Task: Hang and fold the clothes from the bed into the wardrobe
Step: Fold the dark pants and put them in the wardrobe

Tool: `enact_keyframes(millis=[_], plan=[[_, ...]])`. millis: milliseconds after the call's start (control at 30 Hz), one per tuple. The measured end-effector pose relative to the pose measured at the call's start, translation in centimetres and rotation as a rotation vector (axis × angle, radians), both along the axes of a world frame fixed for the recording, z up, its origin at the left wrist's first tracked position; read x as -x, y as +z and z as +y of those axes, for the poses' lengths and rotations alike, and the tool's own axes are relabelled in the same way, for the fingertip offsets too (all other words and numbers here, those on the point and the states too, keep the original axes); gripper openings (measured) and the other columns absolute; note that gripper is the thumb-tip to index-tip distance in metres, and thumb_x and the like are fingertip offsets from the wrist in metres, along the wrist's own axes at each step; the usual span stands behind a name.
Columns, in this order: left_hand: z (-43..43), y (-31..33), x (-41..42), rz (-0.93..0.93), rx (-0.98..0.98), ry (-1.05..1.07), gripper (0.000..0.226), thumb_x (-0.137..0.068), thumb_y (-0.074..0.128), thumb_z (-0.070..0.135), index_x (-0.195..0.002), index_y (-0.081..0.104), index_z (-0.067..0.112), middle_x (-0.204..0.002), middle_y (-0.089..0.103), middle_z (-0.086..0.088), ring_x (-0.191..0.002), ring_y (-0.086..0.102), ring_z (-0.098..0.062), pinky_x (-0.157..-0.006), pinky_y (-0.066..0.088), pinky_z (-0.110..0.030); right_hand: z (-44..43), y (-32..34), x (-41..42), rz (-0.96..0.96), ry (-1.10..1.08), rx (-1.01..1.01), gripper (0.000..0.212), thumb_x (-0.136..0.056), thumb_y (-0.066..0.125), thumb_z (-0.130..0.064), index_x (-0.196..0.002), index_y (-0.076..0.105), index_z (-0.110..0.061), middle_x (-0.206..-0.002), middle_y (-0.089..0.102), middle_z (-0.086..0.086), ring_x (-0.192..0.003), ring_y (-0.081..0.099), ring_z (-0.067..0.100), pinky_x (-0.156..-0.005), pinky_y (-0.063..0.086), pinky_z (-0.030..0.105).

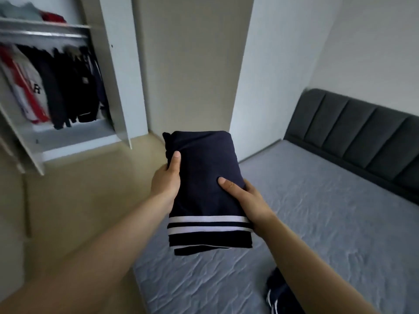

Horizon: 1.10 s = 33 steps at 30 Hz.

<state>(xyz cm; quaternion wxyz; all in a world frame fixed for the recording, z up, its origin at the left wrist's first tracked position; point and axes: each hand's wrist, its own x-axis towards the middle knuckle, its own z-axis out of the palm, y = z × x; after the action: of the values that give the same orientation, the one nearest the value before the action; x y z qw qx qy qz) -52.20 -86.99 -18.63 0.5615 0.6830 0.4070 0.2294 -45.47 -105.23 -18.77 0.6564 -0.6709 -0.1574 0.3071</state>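
Head view: left hand and right hand gripped one folded garment, thumbs atop; one loose garment lay nearer than right fingers, one wardrobe beyond left fingers.

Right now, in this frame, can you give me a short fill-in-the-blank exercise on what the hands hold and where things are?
The left hand and right hand hold a garment that is ___, not crumpled. Its stripes are ___. The wardrobe is on the person's ___ side. A second garment lies on the ___.
Missing words: folded; white; left; bed.
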Motion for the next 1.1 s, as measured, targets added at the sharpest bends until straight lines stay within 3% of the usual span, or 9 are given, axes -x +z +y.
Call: enact_keyframes(millis=[100,333,400,567,633,733,900,1100], plan=[[6.8,2.6,1.7,-0.056,0.015,0.058,0.062,-0.089,0.030,0.070,-0.099,0.061,0.018,-0.094,0.061,0.001,-0.088,0.058,-0.023,-0.083,0.046,-0.038,7.2,2.7,0.2,-0.032,0.083,-0.037,0.067,-0.062,0.083,-0.051,-0.118,0.060,-0.021,-0.105,0.074,-0.004,-0.093,0.072,0.016,-0.081,0.057,0.033],[21.6,9.1,3.5,-0.205,-0.008,0.159,0.061,-0.091,0.033,0.067,-0.115,0.061,0.018,-0.109,0.060,0.000,-0.099,0.056,-0.022,-0.083,0.042,-0.034,23.2,8.8,0.0,-0.109,0.225,-0.116,0.063,-0.067,0.082,-0.047,-0.119,0.059,-0.020,-0.106,0.074,-0.004,-0.095,0.071,0.017,-0.079,0.058,0.031],[25.4,10.5,3.6,-0.240,-0.019,0.189,0.064,-0.090,0.034,0.067,-0.121,0.060,0.017,-0.116,0.061,-0.002,-0.104,0.057,-0.024,-0.088,0.044,-0.035,27.5,10.1,-0.4,-0.116,0.247,-0.149,0.062,-0.065,0.081,-0.046,-0.117,0.059,-0.019,-0.102,0.074,-0.005,-0.092,0.072,0.016,-0.070,0.058,0.025],[33.4,13.6,2.5,-0.297,-0.041,0.249,0.067,-0.090,0.035,0.066,-0.135,0.051,0.019,-0.132,0.056,-0.005,-0.119,0.053,-0.027,-0.100,0.042,-0.036,36.1,12.9,-2.7,-0.144,0.309,-0.197,0.065,-0.066,0.081,-0.045,-0.119,0.059,-0.016,-0.105,0.074,-0.002,-0.094,0.072,0.018,-0.073,0.058,0.028],[35.9,14.8,1.7,-0.326,-0.058,0.261,0.068,-0.090,0.035,0.067,-0.135,0.051,0.017,-0.134,0.055,-0.005,-0.117,0.053,-0.025,-0.101,0.042,-0.037,39.1,13.8,-4.1,-0.153,0.340,-0.216,0.063,-0.068,0.083,-0.044,-0.120,0.059,-0.016,-0.106,0.074,-0.002,-0.095,0.071,0.019,-0.077,0.058,0.031],[39.2,16.3,0.6,-0.375,-0.076,0.292,0.066,-0.090,0.038,0.065,-0.132,0.053,0.016,-0.128,0.057,-0.003,-0.104,0.055,-0.019,-0.090,0.043,-0.031,43.2,14.9,-6.3,-0.171,0.412,-0.236,0.064,-0.067,0.082,-0.047,-0.120,0.059,-0.018,-0.108,0.073,-0.001,-0.097,0.071,0.020,-0.084,0.056,0.036],[45.4,17.4,-0.6,-0.367,-0.093,0.353,0.064,-0.092,0.039,0.063,-0.129,0.055,0.013,-0.125,0.060,-0.008,-0.109,0.057,-0.026,-0.098,0.045,-0.039,50.9,15.9,-9.0,-0.177,0.506,-0.240,0.070,-0.063,0.084,-0.051,-0.120,0.058,-0.020,-0.107,0.073,-0.001,-0.096,0.071,0.020,-0.082,0.057,0.034],[55.7,17.8,-2.6,-0.354,-0.090,0.383,0.063,-0.093,0.037,0.061,-0.128,0.055,0.011,-0.123,0.060,-0.011,-0.102,0.058,-0.026,-0.090,0.047,-0.036,62.4,15.8,-11.7,-0.215,0.548,-0.232,0.076,-0.062,0.082,-0.058,-0.124,0.056,-0.022,-0.111,0.072,-0.003,-0.099,0.070,0.019,-0.091,0.055,0.041]])
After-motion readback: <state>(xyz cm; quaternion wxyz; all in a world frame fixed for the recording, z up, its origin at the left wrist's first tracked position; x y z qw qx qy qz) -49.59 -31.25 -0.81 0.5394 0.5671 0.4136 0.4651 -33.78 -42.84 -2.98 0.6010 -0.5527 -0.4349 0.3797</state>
